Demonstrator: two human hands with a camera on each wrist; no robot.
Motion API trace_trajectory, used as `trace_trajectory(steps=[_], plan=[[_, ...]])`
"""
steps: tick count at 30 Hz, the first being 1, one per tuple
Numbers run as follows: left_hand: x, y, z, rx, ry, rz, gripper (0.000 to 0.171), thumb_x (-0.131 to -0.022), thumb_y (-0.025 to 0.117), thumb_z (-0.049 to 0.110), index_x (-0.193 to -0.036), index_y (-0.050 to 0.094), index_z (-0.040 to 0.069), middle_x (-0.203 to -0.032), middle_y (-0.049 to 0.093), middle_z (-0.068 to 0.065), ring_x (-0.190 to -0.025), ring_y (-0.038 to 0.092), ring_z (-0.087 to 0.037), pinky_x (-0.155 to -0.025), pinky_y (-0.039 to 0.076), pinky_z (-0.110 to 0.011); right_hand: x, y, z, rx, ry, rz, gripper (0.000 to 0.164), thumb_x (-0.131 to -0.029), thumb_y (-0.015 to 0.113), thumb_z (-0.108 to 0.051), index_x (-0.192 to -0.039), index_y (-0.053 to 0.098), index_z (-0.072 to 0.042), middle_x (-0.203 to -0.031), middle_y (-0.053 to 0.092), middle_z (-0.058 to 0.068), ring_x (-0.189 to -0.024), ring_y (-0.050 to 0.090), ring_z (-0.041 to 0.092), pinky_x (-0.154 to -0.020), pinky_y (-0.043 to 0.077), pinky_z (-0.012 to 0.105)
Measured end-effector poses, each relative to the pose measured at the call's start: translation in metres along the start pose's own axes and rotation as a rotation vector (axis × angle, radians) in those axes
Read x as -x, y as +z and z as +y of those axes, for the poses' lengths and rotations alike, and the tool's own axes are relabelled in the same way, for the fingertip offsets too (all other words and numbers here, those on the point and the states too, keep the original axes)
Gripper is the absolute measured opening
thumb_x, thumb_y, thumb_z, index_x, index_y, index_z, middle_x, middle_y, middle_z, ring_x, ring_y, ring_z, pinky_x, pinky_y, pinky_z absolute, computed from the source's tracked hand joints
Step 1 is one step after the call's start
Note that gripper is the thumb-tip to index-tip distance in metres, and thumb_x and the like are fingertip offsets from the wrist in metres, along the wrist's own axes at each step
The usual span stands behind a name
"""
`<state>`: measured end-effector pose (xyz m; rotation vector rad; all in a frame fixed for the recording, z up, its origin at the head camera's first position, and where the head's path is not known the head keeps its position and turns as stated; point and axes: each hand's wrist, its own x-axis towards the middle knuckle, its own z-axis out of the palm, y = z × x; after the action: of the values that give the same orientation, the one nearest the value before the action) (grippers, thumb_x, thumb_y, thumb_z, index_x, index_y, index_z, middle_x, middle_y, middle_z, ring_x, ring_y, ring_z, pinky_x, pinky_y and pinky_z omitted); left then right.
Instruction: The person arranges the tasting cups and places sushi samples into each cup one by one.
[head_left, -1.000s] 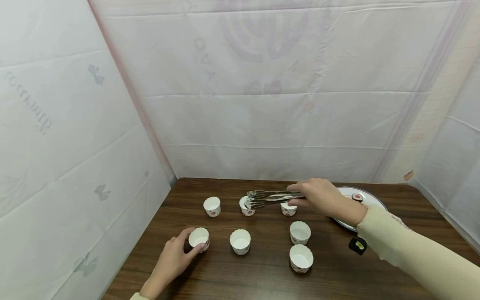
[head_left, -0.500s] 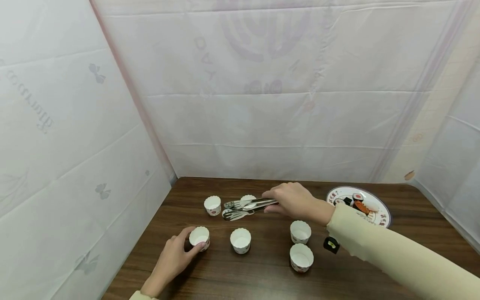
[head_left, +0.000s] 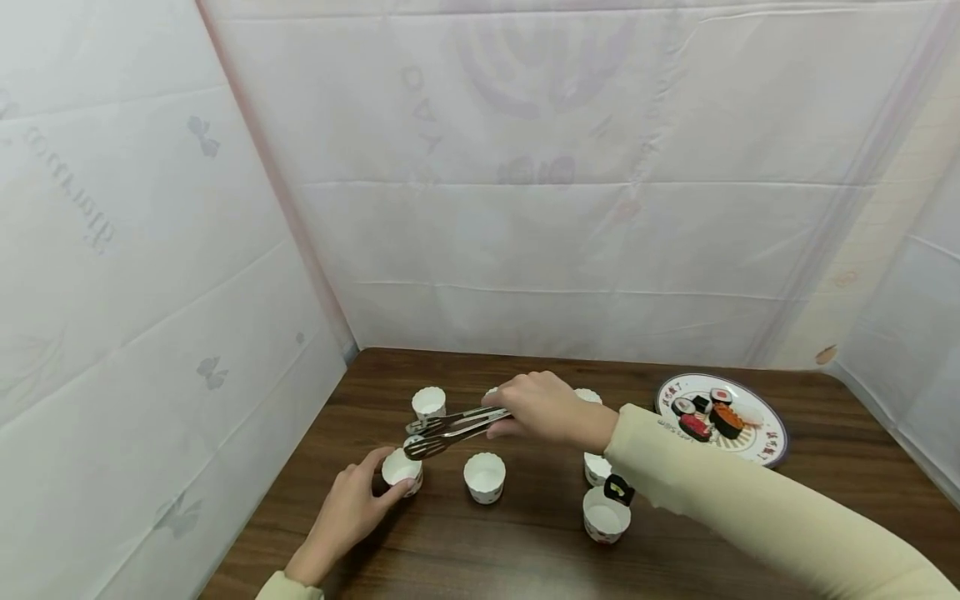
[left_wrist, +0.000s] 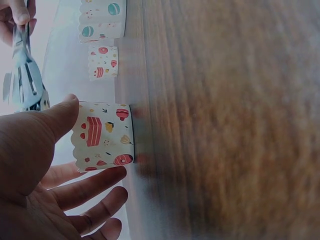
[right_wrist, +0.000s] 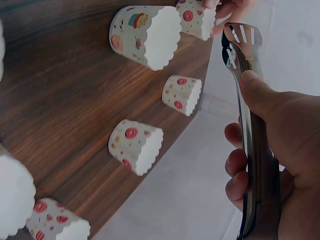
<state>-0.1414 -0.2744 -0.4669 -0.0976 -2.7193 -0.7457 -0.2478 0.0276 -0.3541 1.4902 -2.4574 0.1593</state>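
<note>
My left hand holds a white paper baking cup with a scalloped rim between thumb and fingers. In the left wrist view that cup shows a cake and fruit print and stands on the table. My right hand grips slotted metal tongs, whose tips hang over the far rim of the held cup. Seen from the right wrist, the thumb lies along one arm of the tongs, fingers curled round the other side. I cannot tell whether anything sits between the tips.
More baking cups stand about: one right of the held cup, another behind it, one at front right. Several sushi pieces lie on a white plate at back right. A small black item shows below the right sleeve.
My right hand has carried the tongs leftward and nearer, from the back-row cups to above the held cup. The plate has come out from behind the sleeve. My left hand stays put.
</note>
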Motion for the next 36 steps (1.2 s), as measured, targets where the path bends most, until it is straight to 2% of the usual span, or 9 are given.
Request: trace_trajectory(steps=[8,15,21,26,30,34,36], plan=[[-0.001,-0.001,0.001,-0.006,0.008,-0.001,0.056,-0.085,0.085,0.037,-0.129,0.066,0.006,-0.092,0.073,-0.004,-0.069,0.053,-0.011,-0.063,0.047,-0.034,-0.012,0.008,-0.009,-0.008,0.011,-0.051,0.026,-0.091,0.075,-0.045,-0.103,0.072,-0.021,-0.085,0.069,-0.010,-0.062,0.056,0.006,-0.048,0.043,0.027],[-0.001,-0.003,0.002,0.008,-0.003,-0.010,0.057,-0.085,0.085,0.036,-0.130,0.065,0.005,-0.090,0.073,-0.006,-0.063,0.047,-0.010,-0.057,0.041,-0.029,-0.017,0.016,-0.012,-0.021,0.013,-0.074,0.022,-0.091,0.077,-0.042,-0.093,0.067,-0.023,-0.080,0.064,-0.010,-0.068,0.061,0.008,-0.050,0.046,0.029],[-0.001,-0.002,0.001,0.004,0.006,-0.006,0.058,-0.086,0.085,0.036,-0.130,0.065,0.005,-0.097,0.074,-0.008,-0.069,0.056,-0.011,-0.063,0.047,-0.034,-0.018,0.018,-0.014,-0.019,0.021,-0.087,0.024,-0.091,0.077,-0.043,-0.088,0.064,-0.023,-0.077,0.061,-0.011,-0.068,0.058,0.007,-0.049,0.043,0.028],[-0.001,-0.002,0.001,0.008,-0.005,-0.022,0.059,-0.086,0.085,0.037,-0.131,0.065,0.004,-0.096,0.075,-0.008,-0.068,0.056,-0.010,-0.062,0.048,-0.032,-0.018,0.021,-0.015,-0.020,0.014,-0.077,0.025,-0.091,0.077,-0.044,-0.088,0.064,-0.023,-0.076,0.060,-0.011,-0.068,0.057,0.006,-0.049,0.043,0.028],[-0.001,-0.002,0.002,0.006,-0.012,-0.025,0.060,-0.086,0.084,0.038,-0.131,0.065,0.004,-0.091,0.073,-0.006,-0.065,0.053,-0.009,-0.061,0.047,-0.031,-0.018,0.023,-0.015,-0.047,0.036,-0.087,0.028,-0.090,0.076,-0.047,-0.099,0.070,-0.021,-0.081,0.065,-0.010,-0.071,0.059,0.005,-0.051,0.046,0.028],[0.000,-0.002,0.001,-0.003,-0.005,-0.016,0.059,-0.085,0.085,0.038,-0.130,0.066,0.005,-0.090,0.073,-0.004,-0.067,0.054,-0.009,-0.062,0.047,-0.032,-0.017,0.022,-0.014,-0.077,0.067,-0.107,0.042,-0.090,0.076,-0.050,-0.117,0.072,-0.017,-0.098,0.073,-0.004,-0.078,0.063,0.007,-0.057,0.050,0.031],[0.000,-0.001,0.001,-0.003,-0.003,-0.012,0.058,-0.085,0.085,0.037,-0.129,0.066,0.005,-0.091,0.073,-0.005,-0.067,0.054,-0.010,-0.062,0.047,-0.032,-0.017,0.022,-0.013,-0.080,0.075,-0.111,0.045,-0.090,0.075,-0.050,-0.119,0.072,-0.017,-0.102,0.074,-0.003,-0.080,0.064,0.008,-0.059,0.051,0.032]])
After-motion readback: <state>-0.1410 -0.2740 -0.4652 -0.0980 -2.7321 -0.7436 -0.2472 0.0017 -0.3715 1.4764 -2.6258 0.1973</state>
